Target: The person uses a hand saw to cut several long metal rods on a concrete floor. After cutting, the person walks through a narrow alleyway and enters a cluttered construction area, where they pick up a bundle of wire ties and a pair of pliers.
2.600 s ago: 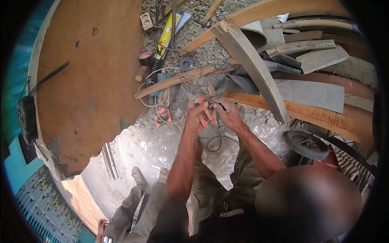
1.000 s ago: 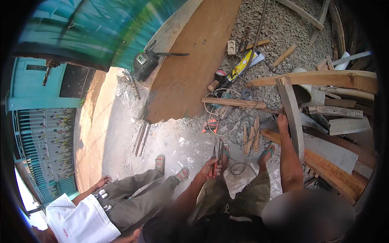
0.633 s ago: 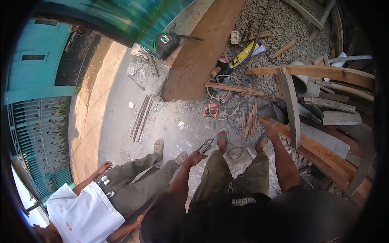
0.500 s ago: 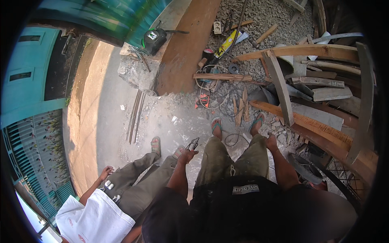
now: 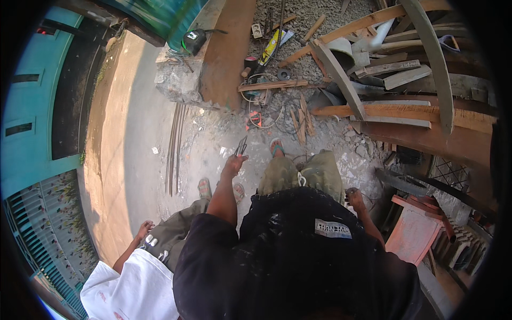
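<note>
My left hand (image 5: 231,166) is held out in front of me, closed around a few thin, dark bent metal rods (image 5: 241,147) that stick up past the fingers. On the right, my right hand (image 5: 354,198) hangs low beside my thigh. Its fingers are loosely curled with gaps between them, and I see nothing in them. Similar bent rods (image 5: 178,57) lie on a broken concrete block (image 5: 178,81), near a black and green tape measure (image 5: 193,41).
A person in a white shirt (image 5: 130,288) stands close on my left. Long straight rods (image 5: 175,146) lie on the ground ahead. A power tool with an orange part (image 5: 254,120), cables and wood scraps lie farther on. Stacked timber (image 5: 405,113) and a reddish wooden piece (image 5: 413,229) crowd the right.
My left hand has moved forward and slightly left with the bent rods. I have stepped forward, and the view has shifted, bringing the reddish wooden piece into sight on the right.
</note>
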